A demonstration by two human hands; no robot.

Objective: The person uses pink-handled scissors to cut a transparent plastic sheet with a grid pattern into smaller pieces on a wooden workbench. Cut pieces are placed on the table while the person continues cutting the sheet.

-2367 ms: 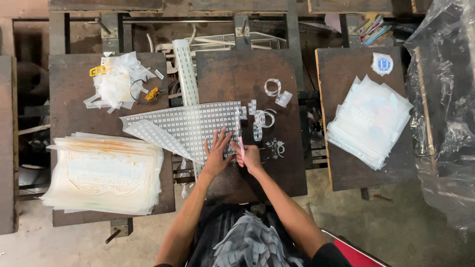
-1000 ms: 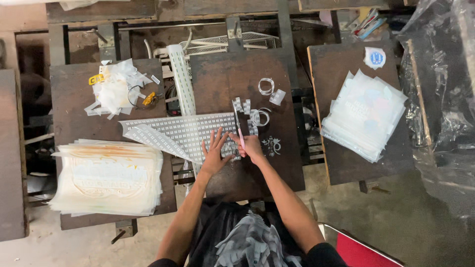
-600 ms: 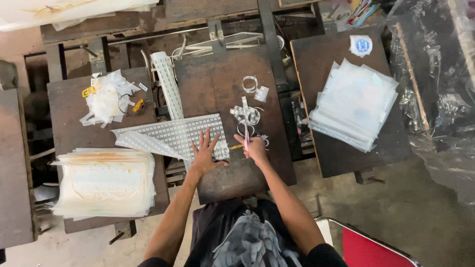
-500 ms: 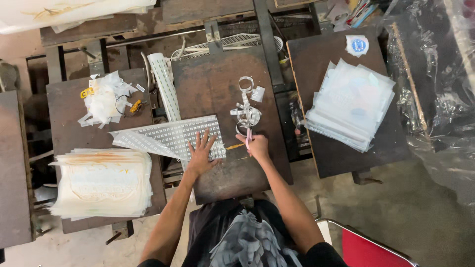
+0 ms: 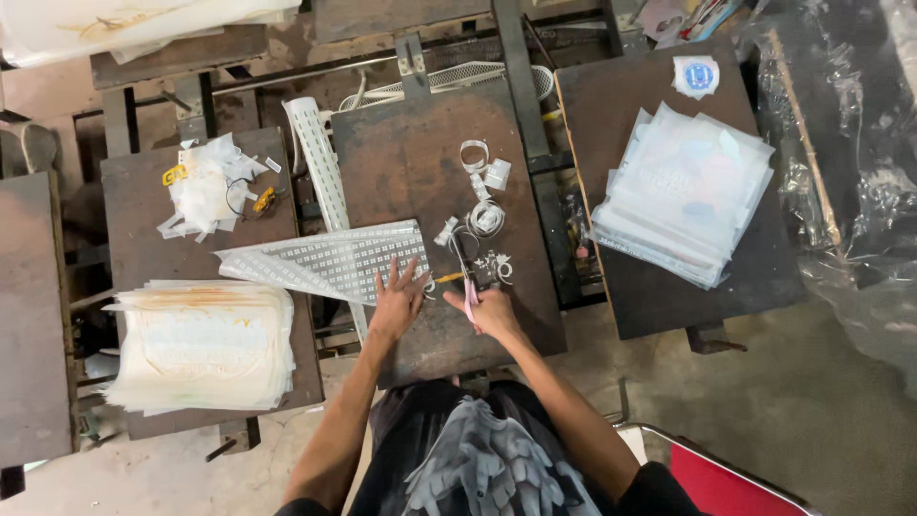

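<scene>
My left hand (image 5: 394,304) lies flat with spread fingers on the near edge of a long white sheet printed with rows of small marks (image 5: 325,260), which rests on the dark brown board (image 5: 420,162). My right hand (image 5: 489,308) grips a pair of scissors (image 5: 465,275) with a pink handle, their blades pointing away from me beside the sheet's right end. A small yellow piece (image 5: 449,278) lies between my hands. Curled white strips and cut bits (image 5: 485,205) sit just beyond the scissors.
A thick stack of pale printed sheets (image 5: 201,344) lies on the left board. A heap of white scraps with yellow bits (image 5: 208,183) is behind it. Clear bagged packs (image 5: 683,196) are stacked on the right board. A rolled white strip (image 5: 320,162) leans beside the centre board. A red chair corner (image 5: 726,483) shows lower right.
The view has shifted, so the boards sit differently in frame. My right hand has drawn the scissors a little nearer to me; my left hand stays pressed on the sheet.
</scene>
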